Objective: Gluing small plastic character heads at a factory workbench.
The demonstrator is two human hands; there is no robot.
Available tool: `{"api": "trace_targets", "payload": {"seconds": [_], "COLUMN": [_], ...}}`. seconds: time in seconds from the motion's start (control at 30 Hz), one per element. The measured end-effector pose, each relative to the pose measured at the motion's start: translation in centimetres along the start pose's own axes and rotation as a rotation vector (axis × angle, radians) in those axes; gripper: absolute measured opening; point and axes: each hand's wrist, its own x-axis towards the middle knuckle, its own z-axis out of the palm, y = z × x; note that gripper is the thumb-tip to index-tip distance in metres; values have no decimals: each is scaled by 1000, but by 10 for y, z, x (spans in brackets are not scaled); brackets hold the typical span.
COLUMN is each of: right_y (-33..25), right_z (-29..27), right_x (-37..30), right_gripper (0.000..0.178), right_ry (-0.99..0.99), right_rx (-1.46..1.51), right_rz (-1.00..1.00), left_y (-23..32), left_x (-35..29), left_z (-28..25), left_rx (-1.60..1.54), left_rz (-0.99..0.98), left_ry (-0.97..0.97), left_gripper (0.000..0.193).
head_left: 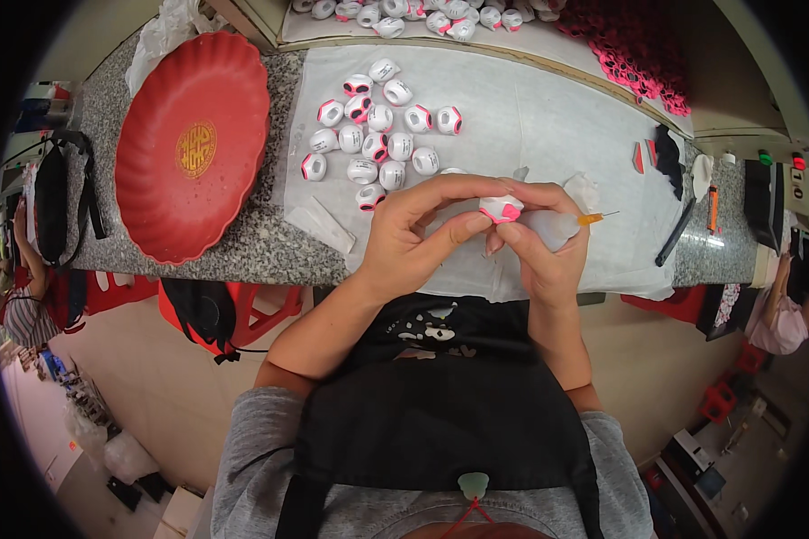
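Between the fingertips of both hands is a small rounded white plastic piece with a pink part [501,210]. My left hand [409,229] grips it from the left with thumb and fingers. My right hand [553,262] pinches its other side. Tucked in the right hand is a translucent squeeze bottle [557,229], its orange needle tip [591,218] pointing right. Left of and beyond my hands, several similar white pieces [379,118] lie loosely grouped, many showing pink and black parts. Fingers hide some of the held piece and the bottle.
White sheeting [530,108] covers the worktop. A large red scalloped tray [234,162] lies on the granite at left. A far shelf holds more white pieces [389,27] and a pink heap [616,54]. At right are a black strip [676,232] and an orange-handled tool [713,208].
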Motion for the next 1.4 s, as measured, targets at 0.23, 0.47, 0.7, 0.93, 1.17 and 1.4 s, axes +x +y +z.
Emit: {"api": "trace_targets", "payload": {"seconds": [0.23,0.47,0.7,0.93,1.17,1.4], "right_y": [4,5,8,10,7,12], "right_z": [3,2,0,-2,-11,-30], "right_x": [0,-1,-4,-12,-8,-14], "right_gripper": [27,26,27,24,32,32], "right_ry": [33,-1,18,-2,211,332], "right_rx": [94,111,104,157,-67,-77], "right_rz": [30,52,40,-16,-62,-88], "left_y": [-2,-2,-2,-6,15,11], "left_x": [-1,1,0,1,26,62], "left_z": [-3,-1,-2,-3,7,4], "left_rx": [-14,7,18,43,671,1384], "left_rz": [-17,97,74,129,49,300], "left_ry": [-24,-7,-37,-116,-162,-214], "left_gripper": [22,21,19,17,19,23]}}
